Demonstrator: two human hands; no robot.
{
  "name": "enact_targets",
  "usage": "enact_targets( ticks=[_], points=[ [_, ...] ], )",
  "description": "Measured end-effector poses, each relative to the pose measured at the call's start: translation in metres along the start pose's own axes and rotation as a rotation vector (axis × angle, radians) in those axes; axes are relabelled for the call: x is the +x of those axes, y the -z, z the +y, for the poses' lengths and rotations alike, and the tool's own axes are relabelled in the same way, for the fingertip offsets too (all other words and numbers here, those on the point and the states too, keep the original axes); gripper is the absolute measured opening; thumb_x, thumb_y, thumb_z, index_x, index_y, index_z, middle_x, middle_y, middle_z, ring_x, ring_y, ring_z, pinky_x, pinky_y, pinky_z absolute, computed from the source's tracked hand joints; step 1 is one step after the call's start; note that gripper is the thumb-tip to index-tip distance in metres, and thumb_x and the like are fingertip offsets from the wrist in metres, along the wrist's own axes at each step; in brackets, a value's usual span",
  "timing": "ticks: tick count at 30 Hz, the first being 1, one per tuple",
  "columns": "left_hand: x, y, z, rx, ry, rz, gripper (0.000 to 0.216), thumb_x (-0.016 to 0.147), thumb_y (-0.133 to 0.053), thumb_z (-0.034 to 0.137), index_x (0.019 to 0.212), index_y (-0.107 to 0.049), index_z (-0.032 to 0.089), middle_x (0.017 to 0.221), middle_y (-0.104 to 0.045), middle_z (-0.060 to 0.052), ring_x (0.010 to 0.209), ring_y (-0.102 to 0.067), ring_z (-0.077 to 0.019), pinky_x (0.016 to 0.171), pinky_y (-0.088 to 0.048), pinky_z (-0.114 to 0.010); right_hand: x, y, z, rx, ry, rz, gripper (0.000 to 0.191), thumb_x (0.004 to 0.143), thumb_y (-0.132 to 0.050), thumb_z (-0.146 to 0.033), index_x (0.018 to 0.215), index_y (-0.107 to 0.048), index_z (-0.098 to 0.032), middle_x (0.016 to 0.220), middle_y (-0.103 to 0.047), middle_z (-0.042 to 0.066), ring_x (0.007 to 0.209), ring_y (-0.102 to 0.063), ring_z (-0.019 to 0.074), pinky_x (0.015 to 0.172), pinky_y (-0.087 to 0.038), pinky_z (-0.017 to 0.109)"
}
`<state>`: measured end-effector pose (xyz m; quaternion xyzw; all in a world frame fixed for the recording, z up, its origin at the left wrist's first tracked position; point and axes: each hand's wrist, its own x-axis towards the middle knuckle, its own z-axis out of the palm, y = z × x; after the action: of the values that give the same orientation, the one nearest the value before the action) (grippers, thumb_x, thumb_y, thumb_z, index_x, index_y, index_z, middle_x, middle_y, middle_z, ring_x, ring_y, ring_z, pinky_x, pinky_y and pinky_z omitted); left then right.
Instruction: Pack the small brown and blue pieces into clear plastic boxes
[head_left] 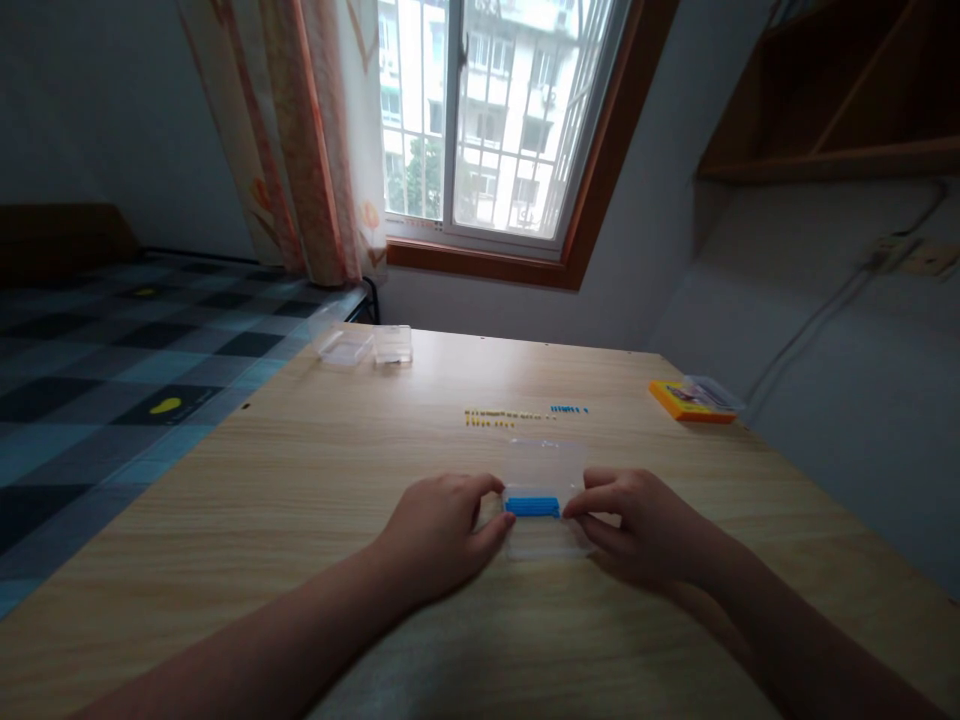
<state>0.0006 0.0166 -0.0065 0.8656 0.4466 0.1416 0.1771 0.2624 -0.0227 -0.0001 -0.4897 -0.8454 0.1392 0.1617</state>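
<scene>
A small clear plastic box [551, 548] lies on the table with its transparent lid [546, 462] folded open away from me. Several slim blue sticks [531, 507] lie side by side across the box. My left hand [446, 525] holds the box's left edge between thumb and fingers, close to the sticks' left ends. At the right side, the fingers of my right hand [637, 515] are bent together, their tips by the right ends of the sticks. Whether a small piece is between those fingertips I cannot see.
Beyond the box are rows of tiny yellow pieces [491, 420] and a short row of blue pieces [568, 409]. Two clear containers [393, 344] stand at the table's far left. A yellow-orange box [686, 402] sits near the right edge. A bed [187, 340] adjoins the left side.
</scene>
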Motion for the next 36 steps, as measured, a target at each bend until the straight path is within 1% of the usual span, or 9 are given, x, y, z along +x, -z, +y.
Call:
enact_targets(
  ticks=[10,14,17,20,23,25,29,31,36],
  points=[
    [-0.001,0.001,0.002,0.005,0.005,-0.010,0.035,0.088,-0.055,0.044,0.113,-0.070,0.024,0.079,-0.071,-0.004,0.076,-0.065,-0.0235,0.072,-0.046,-0.035,0.003,-0.003,-0.003,-0.027,0.001,-0.008,0.023,0.085,-0.057,-0.015,0.090,-0.078,-0.025,0.077,-0.065,0.000,0.065,-0.057,0.0105,0.062,-0.037,0.022],
    [-0.001,0.001,0.001,0.005,0.009,-0.010,0.035,0.088,-0.055,0.044,0.112,-0.070,0.024,0.081,-0.072,-0.005,0.077,-0.065,-0.0236,0.072,-0.046,-0.034,0.003,-0.002,-0.006,0.001,0.033,0.004,0.021,0.085,-0.057,-0.014,0.082,-0.075,-0.023,0.078,-0.066,0.000,0.066,-0.057,0.0100,0.063,-0.038,0.022],
    [-0.001,0.001,0.001,-0.001,0.002,-0.004,0.034,0.088,-0.055,0.044,0.111,-0.070,0.024,0.081,-0.072,-0.004,0.078,-0.065,-0.0234,0.072,-0.046,-0.033,0.002,-0.001,-0.005,0.036,0.069,0.032,0.020,0.087,-0.056,-0.014,0.085,-0.075,-0.022,0.077,-0.065,0.000,0.064,-0.057,0.0095,0.061,-0.039,0.021],
    [0.000,0.002,0.001,-0.001,0.002,-0.010,0.034,0.088,-0.055,0.045,0.110,-0.070,0.024,0.081,-0.072,-0.004,0.077,-0.065,-0.0230,0.070,-0.045,-0.033,-0.001,0.003,0.001,0.085,0.129,0.108,0.021,0.090,-0.055,-0.017,0.094,-0.075,-0.021,0.072,-0.063,0.000,0.060,-0.055,0.0096,0.056,-0.038,0.021],
    [0.000,0.003,0.001,0.003,0.010,-0.020,0.034,0.088,-0.054,0.045,0.109,-0.071,0.024,0.081,-0.072,-0.004,0.077,-0.065,-0.0228,0.069,-0.044,-0.032,-0.002,0.005,0.014,0.112,0.168,0.306,0.022,0.091,-0.054,-0.018,0.095,-0.075,-0.019,0.065,-0.058,0.000,0.056,-0.051,0.0101,0.052,-0.036,0.022],
    [0.001,0.003,0.000,0.000,0.015,-0.023,0.035,0.089,-0.053,0.047,0.109,-0.071,0.024,0.081,-0.072,-0.004,0.077,-0.065,-0.0227,0.068,-0.044,-0.032,-0.001,0.006,0.027,0.127,0.115,0.467,0.020,0.089,-0.055,-0.020,0.092,-0.075,-0.019,0.064,-0.059,0.000,0.055,-0.049,0.0109,0.052,-0.036,0.023],
    [0.001,0.005,-0.001,-0.010,0.028,-0.034,0.036,0.091,-0.049,0.047,0.109,-0.071,0.025,0.082,-0.073,-0.004,0.078,-0.065,-0.0232,0.067,-0.043,-0.032,0.005,0.001,0.058,0.274,-0.228,0.714,0.021,0.085,-0.060,-0.031,0.088,-0.076,-0.018,0.078,-0.070,0.005,0.064,-0.057,0.0157,0.059,-0.043,0.028],
    [0.001,0.006,0.000,-0.017,0.031,-0.038,0.036,0.091,-0.047,0.046,0.109,-0.071,0.024,0.082,-0.073,-0.004,0.077,-0.065,-0.0232,0.066,-0.043,-0.032,0.010,-0.003,0.074,0.327,-0.341,0.771,0.027,0.084,-0.059,-0.036,0.089,-0.076,-0.016,0.085,-0.073,0.008,0.073,-0.063,0.0198,0.065,-0.048,0.031],
    [0.001,0.007,0.000,-0.026,0.031,-0.029,0.035,0.092,-0.046,0.044,0.104,-0.071,0.024,0.080,-0.072,-0.004,0.077,-0.065,-0.0223,0.065,-0.041,-0.031,0.024,-0.012,0.106,0.355,-0.440,0.780,0.035,0.082,-0.056,-0.038,0.094,-0.077,-0.013,0.084,-0.074,0.011,0.081,-0.067,0.0247,0.067,-0.052,0.033]
  ],
)
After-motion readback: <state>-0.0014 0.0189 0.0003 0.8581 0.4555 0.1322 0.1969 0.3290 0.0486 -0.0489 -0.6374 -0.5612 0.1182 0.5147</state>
